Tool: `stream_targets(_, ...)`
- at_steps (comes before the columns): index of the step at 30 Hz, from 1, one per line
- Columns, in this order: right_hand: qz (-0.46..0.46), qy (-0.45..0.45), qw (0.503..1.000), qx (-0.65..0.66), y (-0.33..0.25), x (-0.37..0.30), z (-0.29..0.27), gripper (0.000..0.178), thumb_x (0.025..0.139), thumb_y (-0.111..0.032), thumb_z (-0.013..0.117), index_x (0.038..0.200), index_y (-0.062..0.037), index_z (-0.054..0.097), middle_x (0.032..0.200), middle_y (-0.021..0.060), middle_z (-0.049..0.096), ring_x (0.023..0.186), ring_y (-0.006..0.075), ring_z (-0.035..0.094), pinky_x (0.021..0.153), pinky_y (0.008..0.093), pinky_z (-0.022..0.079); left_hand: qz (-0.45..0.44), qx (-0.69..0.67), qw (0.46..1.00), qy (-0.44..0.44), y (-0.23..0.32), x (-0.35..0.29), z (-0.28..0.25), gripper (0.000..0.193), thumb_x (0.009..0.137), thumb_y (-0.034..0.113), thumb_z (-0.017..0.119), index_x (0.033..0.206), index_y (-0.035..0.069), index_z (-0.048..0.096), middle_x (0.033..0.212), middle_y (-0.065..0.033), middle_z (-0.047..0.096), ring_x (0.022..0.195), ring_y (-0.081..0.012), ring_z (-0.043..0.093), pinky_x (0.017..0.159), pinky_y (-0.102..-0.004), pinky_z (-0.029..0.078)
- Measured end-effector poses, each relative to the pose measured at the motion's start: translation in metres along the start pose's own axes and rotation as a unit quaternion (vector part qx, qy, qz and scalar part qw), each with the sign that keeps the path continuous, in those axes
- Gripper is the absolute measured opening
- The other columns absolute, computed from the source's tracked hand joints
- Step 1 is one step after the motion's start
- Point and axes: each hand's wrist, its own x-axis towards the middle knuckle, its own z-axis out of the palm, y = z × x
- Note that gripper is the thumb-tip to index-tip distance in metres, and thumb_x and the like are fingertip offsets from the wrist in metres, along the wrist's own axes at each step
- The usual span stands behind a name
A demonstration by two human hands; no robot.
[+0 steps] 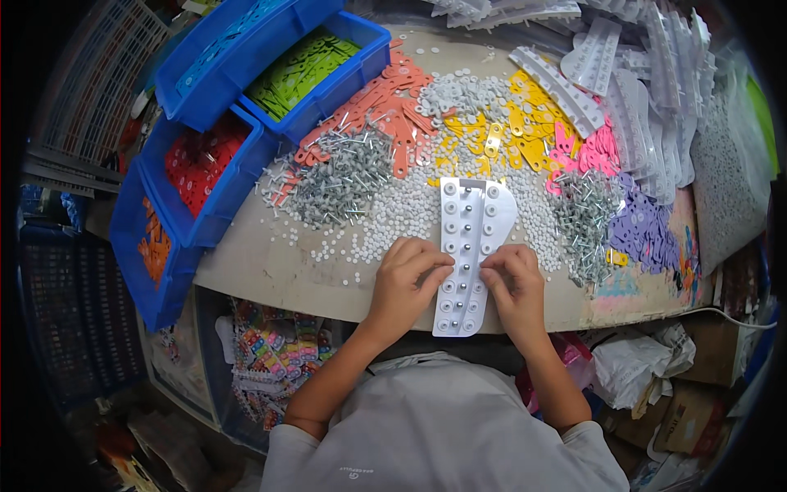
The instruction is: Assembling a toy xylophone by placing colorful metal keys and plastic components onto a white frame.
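A white plastic board (450, 307) lies in front of me, its near end at the table's edge. Down its middle runs a row of metal pins, with round white washers along both sides. My left hand (407, 275) meets the board's left edge, thumb and fingertips drawn together in a pinch. On the opposite edge my right hand (518, 285) is pinched likewise, its fingertips over the board. Whatever sits between the fingertips of either hand is too small or hidden to make out. Loose white washers (402, 215) surround the board's far end.
Metal pins lie in a left heap (340, 176) and a right heap (586, 215). Beyond are salmon (402, 86), yellow (520, 107), pink (601, 152) and purple tabs (643, 234). Blue bins (275, 123) stand left; white plastic boards (648, 107) and a clear bag (730, 180) sit right.
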Motion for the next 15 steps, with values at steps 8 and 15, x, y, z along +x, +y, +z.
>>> stream_targets(8,0.076,-0.005,0.996,0.043,0.001,0.002,0.004,0.009,0.085,0.003,0.071,0.092,0.0016,0.065,0.090,0.0102,0.060,0.087,0.0233,0.059,0.076,0.0328,0.047,-0.032,-0.008,0.999,-0.018,0.002,0.005,0.005,0.009,0.084,0.005,0.077,0.091,0.002,0.073,0.087,-0.0075,0.068,0.086,-0.0247,0.063,0.078,-0.0348,0.049)
stream_targets(15,-0.178,0.050,0.961,-0.205,0.008,-0.001,0.008,0.015,0.079,0.000,0.077,0.090,-0.0011,0.067,0.090,0.0102,0.060,0.083,0.0289,0.057,0.073,0.0373,0.046,-0.033,0.019,0.997,-0.068,0.004,0.011,0.000,0.007,0.084,0.006,0.076,0.089,0.003,0.072,0.086,-0.0075,0.067,0.082,-0.0255,0.064,0.075,-0.0354,0.049)
